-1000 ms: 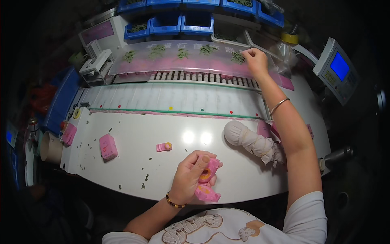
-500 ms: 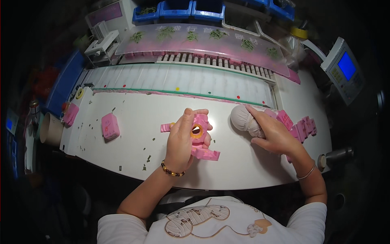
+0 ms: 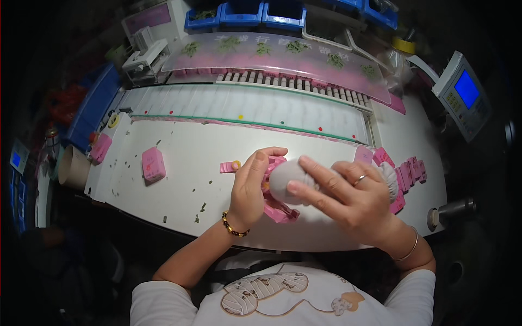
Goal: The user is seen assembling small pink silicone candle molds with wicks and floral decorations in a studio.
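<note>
In front of my chest, my left hand (image 3: 249,189) is closed round an opened pink rubber mold (image 3: 280,212). A sliver of its orange ring shows beside the palm. My right hand (image 3: 359,204) grips a grey-white cloth pouch (image 3: 286,182), its round end over the mold and its gathered end poking out past the knuckles. The pouch covers most of the mold, so I cannot tell whether the two touch. Just left of my left hand lies a small pink piece (image 3: 227,167) with a yellow spot.
A pink block (image 3: 154,164) sits on the white table (image 3: 179,190) among green scraps. More pink blocks (image 3: 408,171) cluster at right. Behind are a sloped glass-topped rack (image 3: 217,103), blue bins (image 3: 242,13) and a blue-screened device (image 3: 462,92). A beige cup (image 3: 74,167) stands far left.
My right hand has brought the pouch leftward from the table to over the mold. My left hand keeps hold of the mold, whose orange opening is now mostly covered.
</note>
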{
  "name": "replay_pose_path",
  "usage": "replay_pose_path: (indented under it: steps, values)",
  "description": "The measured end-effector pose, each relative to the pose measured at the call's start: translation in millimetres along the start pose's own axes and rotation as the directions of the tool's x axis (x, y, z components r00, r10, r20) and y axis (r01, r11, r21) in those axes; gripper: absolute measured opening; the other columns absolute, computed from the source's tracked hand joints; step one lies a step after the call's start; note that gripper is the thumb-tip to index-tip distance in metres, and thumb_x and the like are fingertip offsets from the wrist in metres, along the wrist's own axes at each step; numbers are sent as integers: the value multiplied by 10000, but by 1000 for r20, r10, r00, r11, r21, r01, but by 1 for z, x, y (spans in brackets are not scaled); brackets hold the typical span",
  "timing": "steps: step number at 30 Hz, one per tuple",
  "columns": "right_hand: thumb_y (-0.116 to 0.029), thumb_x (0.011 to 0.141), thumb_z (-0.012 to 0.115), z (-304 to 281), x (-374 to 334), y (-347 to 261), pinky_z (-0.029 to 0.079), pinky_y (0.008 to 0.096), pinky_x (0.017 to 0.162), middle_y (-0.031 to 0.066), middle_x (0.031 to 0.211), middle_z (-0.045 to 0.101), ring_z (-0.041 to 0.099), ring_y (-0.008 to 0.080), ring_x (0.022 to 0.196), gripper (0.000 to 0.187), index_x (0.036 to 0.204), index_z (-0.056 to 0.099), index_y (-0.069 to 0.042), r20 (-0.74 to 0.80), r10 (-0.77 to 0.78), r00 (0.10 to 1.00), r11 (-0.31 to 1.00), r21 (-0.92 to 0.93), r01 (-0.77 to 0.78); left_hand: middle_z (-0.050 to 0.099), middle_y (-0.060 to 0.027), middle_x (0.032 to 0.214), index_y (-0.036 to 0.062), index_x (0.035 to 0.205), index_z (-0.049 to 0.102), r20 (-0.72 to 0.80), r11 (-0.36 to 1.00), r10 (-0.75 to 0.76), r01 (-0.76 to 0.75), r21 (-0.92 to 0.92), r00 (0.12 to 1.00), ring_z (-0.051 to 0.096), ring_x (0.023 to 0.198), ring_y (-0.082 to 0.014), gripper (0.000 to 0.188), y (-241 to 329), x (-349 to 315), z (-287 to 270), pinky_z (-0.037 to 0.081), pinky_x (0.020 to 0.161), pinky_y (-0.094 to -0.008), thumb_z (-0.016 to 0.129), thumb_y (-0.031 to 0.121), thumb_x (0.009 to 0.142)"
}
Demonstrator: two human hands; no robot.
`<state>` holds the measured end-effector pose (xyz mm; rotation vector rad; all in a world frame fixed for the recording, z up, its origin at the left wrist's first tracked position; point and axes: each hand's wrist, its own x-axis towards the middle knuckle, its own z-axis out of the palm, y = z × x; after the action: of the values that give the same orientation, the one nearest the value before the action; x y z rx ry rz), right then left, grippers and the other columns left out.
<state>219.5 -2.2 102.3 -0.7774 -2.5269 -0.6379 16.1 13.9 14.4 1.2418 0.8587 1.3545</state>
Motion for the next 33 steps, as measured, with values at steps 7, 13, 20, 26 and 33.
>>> replay_pose_path:
  steps: [7, 13, 20, 26, 33]
  values:
    - [-124, 808, 682, 15, -4, -27, 476, 269, 707, 51, 1286, 672, 554, 162, 765, 521, 1301, 676, -293, -44, 69, 997, 994, 86, -65, 638, -81, 1021, -22, 1261, 561, -23, 997, 34, -32, 64, 999, 591, 902, -105, 477, 17, 2, -8, 483, 832, -257, 316, 353, 1097]
    - [-59, 779, 657, 36, -33, -2, 475, 356, 807, 96, 1362, 610, 600, 233, 864, 579, 1337, 626, -206, 231, 197, 953, 966, 119, -228, 614, -115, 971, 1, 1255, 510, -225, 987, 158, -150, 54, 961, 592, 713, -127, 412, 18, 11, -41, 519, 668, -268, 366, 350, 1088]
    - [-38, 700, 766, 65, 14, -5, 428, 489, 979, 159, 1494, 451, 513, 365, 1200, 798, 1440, 470, -77, 246, 215, 945, 916, 285, -282, 581, -76, 1110, -5, 1372, 459, -460, 933, -47, -125, -337, 887, 580, 998, -135, 417, 34, 21, -82, 474, 922, -290, 528, 240, 1041]
    - [-77, 755, 755, 154, 57, -56, 510, 416, 899, 132, 1302, 582, 574, 334, 1112, 540, 1266, 580, -56, 280, 102, 954, 844, 484, -232, 541, -100, 1256, -29, 1467, 363, -342, 915, -82, -65, -397, 936, 554, 1108, -163, 612, 36, 7, -77, 448, 1014, -319, 637, -9, 920]
    - [-54, 970, 594, 122, 45, -34, 549, 289, 812, 113, 1124, 679, 669, 162, 888, 255, 1219, 642, -22, 371, 409, 833, 179, 863, -472, 515, -144, 1339, -49, 1458, 367, -324, 991, 134, -134, 22, 937, 539, 1212, -191, 711, 38, -9, -71, 429, 1075, -332, 701, -65, 831]
